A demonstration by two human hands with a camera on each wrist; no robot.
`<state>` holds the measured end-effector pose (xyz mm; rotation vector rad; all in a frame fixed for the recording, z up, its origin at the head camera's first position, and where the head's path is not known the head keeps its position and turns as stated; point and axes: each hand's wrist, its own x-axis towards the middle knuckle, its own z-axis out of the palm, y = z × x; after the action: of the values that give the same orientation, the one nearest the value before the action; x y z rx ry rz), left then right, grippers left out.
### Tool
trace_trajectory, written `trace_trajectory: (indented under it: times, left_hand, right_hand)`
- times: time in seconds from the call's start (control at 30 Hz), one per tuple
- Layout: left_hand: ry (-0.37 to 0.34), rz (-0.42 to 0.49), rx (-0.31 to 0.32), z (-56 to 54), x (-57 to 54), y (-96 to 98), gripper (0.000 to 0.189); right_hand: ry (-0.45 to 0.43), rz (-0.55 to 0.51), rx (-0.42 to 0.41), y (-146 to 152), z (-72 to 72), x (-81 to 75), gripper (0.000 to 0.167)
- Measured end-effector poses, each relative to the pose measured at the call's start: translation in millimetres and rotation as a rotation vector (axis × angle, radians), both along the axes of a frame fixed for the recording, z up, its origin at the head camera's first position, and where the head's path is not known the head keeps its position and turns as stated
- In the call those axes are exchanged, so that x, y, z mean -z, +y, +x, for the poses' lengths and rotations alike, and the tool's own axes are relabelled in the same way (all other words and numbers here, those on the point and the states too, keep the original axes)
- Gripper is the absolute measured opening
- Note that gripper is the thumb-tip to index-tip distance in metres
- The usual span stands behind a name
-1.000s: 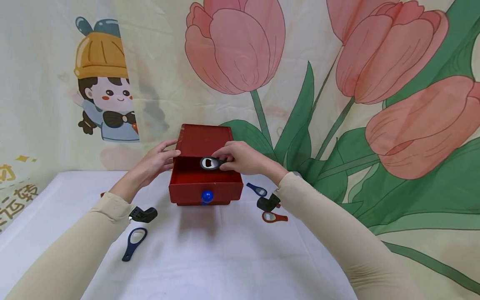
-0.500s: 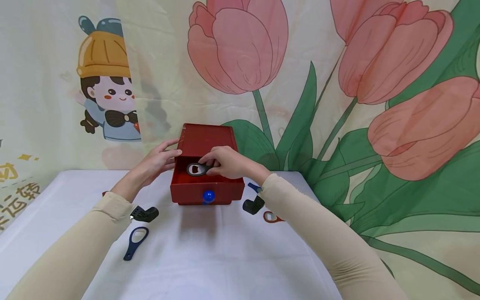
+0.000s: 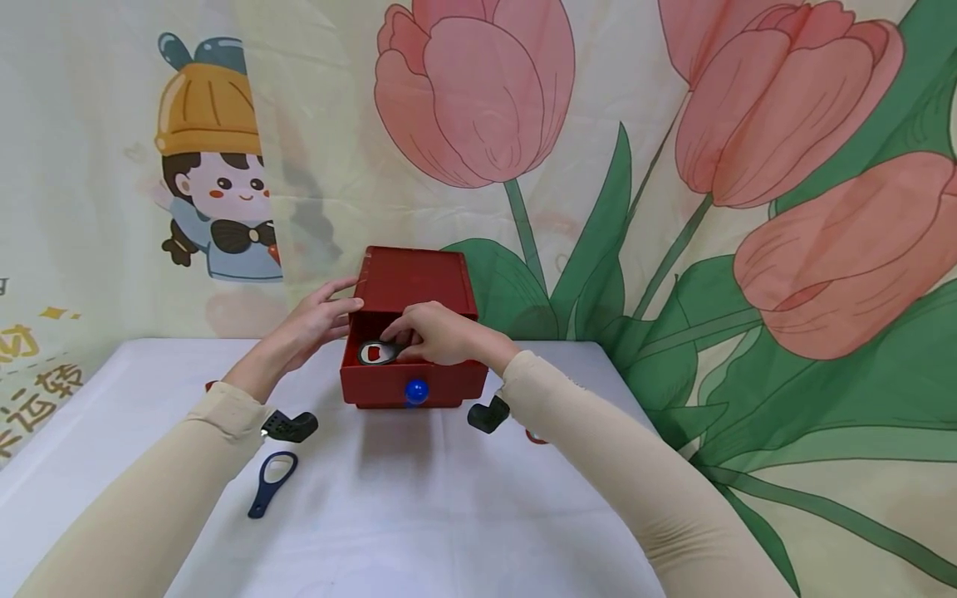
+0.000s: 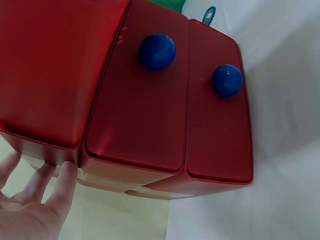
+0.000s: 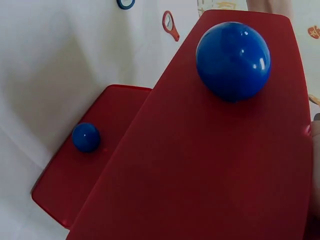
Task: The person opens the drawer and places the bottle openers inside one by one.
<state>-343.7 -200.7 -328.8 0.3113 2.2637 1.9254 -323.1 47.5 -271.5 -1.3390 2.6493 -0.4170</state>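
In the head view, the right hand (image 3: 441, 334) pinches a black bottle opener (image 3: 390, 352) inside the pulled-out red drawer (image 3: 383, 385); the left hand (image 3: 308, 322), fingers spread, touches the box (image 3: 419, 278). Wall writing (image 3: 63, 380) includes "运转".

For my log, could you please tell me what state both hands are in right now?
Left hand: open, touching the red cabinet.
Right hand: holding the dark bottle opener.

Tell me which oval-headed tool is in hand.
The black-rimmed tool, pinched by the right hand at the open red drawer. The others in view, such as the navy tool at the head view's lower left, lie on the white cloth.
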Motion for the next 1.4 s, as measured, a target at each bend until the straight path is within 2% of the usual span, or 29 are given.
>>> trace_trajectory:
  times: [0.3, 0.57, 0.8, 0.97, 1.13, 1.4]
  left_hand:
    - [0.003, 0.007, 0.007, -0.8, 0.5, -0.3, 0.077]
    - [-0.005, 0.002, -0.008, 1.2, 0.9, 0.0, 0.080]
    - [-0.009, 0.005, -0.005, 0.8, 1.4, -0.1, 0.080]
    - [-0.013, 0.019, 0.011, -0.2, 0.6, 0.0, 0.078]
    - [-0.006, 0.020, 0.016, -0.8, 0.1, -0.5, 0.077]
    - [-0.006, 0.022, 0.014, -1.9, 0.5, -1.2, 0.077]
  right_hand:
    - [-0.070, 0.033, -0.002, -5.0, -0.3, -1.8, 0.042]
    - [-0.073, 0.061, -0.012, -9.9, -2.5, -1.3, 0.042]
    - [-0.045, 0.015, 0.009, -0.6, 0.6, -4.2, 0.040]
    - [0.007, -0.058, 0.002, 18.9, 6.6, -11.3, 0.036]
    - [0.022, -0.146, 0.027, 50.2, 17.1, -20.4, 0.036]
    - [0.049, -0.214, 0.164, 108.5, 30.8, -23.4, 0.041]
